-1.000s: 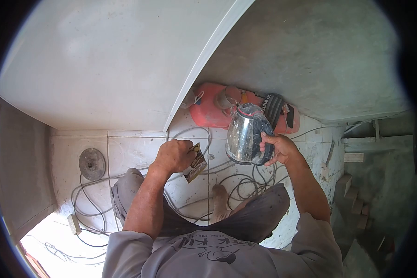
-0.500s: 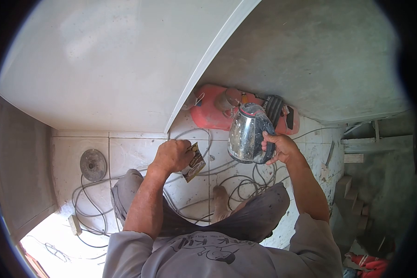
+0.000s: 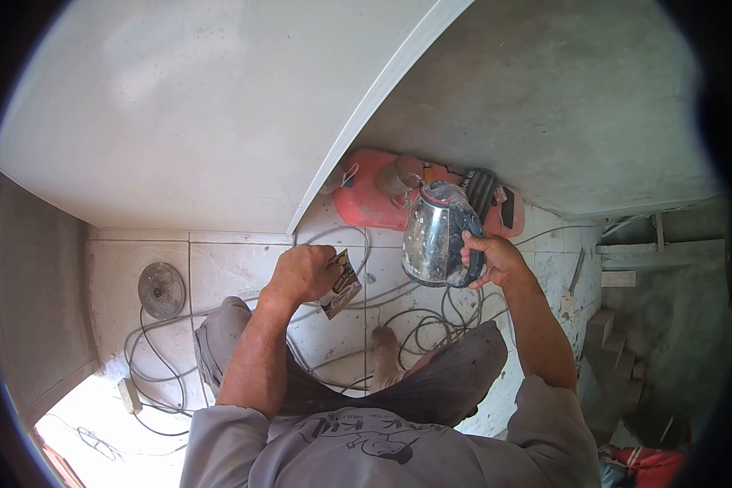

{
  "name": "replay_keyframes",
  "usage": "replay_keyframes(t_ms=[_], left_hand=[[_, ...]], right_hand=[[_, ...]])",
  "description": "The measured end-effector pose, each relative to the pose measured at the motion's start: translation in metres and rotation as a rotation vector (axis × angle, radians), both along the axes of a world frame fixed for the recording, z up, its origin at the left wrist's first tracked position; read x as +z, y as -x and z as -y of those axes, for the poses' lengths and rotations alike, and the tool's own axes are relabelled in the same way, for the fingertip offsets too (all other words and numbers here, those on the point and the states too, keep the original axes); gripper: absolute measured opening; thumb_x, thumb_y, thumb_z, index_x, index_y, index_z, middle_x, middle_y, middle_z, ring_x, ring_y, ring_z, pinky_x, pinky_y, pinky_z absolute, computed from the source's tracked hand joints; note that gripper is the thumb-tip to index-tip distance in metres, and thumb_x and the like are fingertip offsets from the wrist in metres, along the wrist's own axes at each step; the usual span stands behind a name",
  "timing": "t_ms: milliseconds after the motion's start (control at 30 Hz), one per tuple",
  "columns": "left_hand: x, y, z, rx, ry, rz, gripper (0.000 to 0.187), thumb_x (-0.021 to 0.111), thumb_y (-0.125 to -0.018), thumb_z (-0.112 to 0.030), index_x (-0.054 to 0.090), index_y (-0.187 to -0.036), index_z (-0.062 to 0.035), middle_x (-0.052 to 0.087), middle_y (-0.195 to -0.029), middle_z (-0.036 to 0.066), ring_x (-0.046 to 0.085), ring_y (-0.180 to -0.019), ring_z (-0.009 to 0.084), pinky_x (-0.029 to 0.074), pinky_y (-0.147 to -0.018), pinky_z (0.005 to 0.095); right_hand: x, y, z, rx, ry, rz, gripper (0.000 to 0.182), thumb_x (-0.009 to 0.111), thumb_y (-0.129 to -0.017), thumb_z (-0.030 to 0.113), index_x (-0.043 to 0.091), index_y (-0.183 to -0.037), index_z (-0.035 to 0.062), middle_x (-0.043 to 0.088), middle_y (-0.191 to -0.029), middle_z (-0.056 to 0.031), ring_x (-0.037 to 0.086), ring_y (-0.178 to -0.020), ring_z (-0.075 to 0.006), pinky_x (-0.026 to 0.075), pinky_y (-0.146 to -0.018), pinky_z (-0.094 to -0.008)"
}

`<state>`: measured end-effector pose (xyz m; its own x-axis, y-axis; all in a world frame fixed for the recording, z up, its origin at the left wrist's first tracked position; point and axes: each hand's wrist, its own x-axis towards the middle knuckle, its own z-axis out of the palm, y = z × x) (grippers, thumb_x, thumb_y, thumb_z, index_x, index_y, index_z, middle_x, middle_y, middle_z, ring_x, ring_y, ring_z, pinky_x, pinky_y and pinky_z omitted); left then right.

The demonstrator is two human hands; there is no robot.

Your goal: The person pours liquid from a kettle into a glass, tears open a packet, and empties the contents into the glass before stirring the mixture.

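Observation:
My right hand (image 3: 496, 260) is wrapped around the black handle of a stainless steel electric kettle (image 3: 429, 244), its body smeared with pale splashes. The kettle is held up over the floor in front of my right knee. A small dark printed sachet (image 3: 341, 294) is pinched in the fingers of my left hand (image 3: 302, 273), to the left of the kettle. The sachet's top end is hidden by those fingers. Far to the left, the round kettle base (image 3: 162, 290) lies on the tiles with its cord running from it.
Against the wall lies a red plastic container (image 3: 362, 203) with a clear mug (image 3: 398, 176) and a black strap marked with white letters (image 3: 481, 189) on it. Loops of grey cable (image 3: 439, 325) cover the tiled floor around my foot. A pale panel (image 3: 195, 122) stands at front left.

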<state>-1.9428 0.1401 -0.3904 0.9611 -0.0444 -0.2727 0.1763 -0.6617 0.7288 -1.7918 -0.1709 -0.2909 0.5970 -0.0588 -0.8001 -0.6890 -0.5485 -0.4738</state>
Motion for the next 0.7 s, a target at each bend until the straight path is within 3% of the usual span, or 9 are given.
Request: replay_keyframes(t_ms=[700], left_hand=[[-0.003,-0.001,0.000,-0.014,0.013,0.044,0.027,0.060,-0.081,-0.029,0.068,-0.087,-0.0043,0.067,-0.078,0.020,0.065,-0.076,0.0382,0.051,-0.072,0.0457]], right_hand=[[-0.014,0.006,0.007,-0.062,-0.102,0.032,0.057,0.076,-0.078,0.044,0.054,-0.120,0.0119,0.053,-0.105,-0.0048,0.050,-0.102,-0.0251,0.040,-0.075,-0.0731]])
